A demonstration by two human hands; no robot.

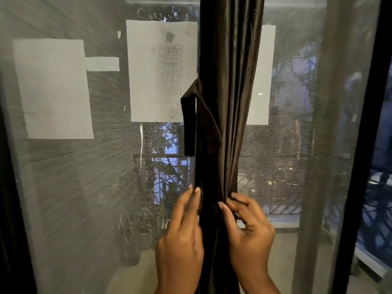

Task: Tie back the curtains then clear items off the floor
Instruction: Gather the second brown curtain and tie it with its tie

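A dark brown curtain hangs gathered into a narrow bundle at the centre of the window. A matching tie-back strap loops out from its left side about halfway up, its end hanging loose. My left hand pinches the curtain's left edge between thumb and fingers below the strap. My right hand pinches the folds on the right edge at the same height. The lower part of the curtain drops between my wrists and out of view.
A grey mesh screen covers the window behind the curtain. Three white paper sheets are stuck to the glass. A dark frame post stands at the right. A balcony railing and trees show outside. The floor is out of view.
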